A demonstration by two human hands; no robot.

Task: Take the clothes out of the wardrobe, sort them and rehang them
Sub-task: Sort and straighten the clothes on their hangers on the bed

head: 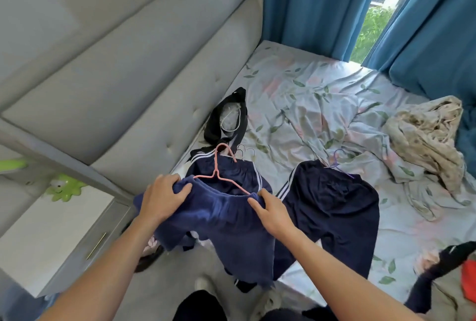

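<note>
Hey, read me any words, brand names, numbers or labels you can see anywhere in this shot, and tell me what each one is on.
No readable text anywhere.
Blue trousers held by left hand and right hand: no label visible.
Dark trousers on the bed: white stripes only, no wording.
Black garment at the right edge: a small white mark, too blurred to read.

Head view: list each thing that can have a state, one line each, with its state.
Blue trousers: on the pink hanger, waistband gripped at both ends.
Left hand: grips the waistband's left end.
Right hand: grips the waistband's right end.
Dark striped trousers: lying flat on the bed, on a purple hanger.
Black garment: crumpled by the headboard.
Curtains: parted.
Floral sheet: bunched up.
</note>
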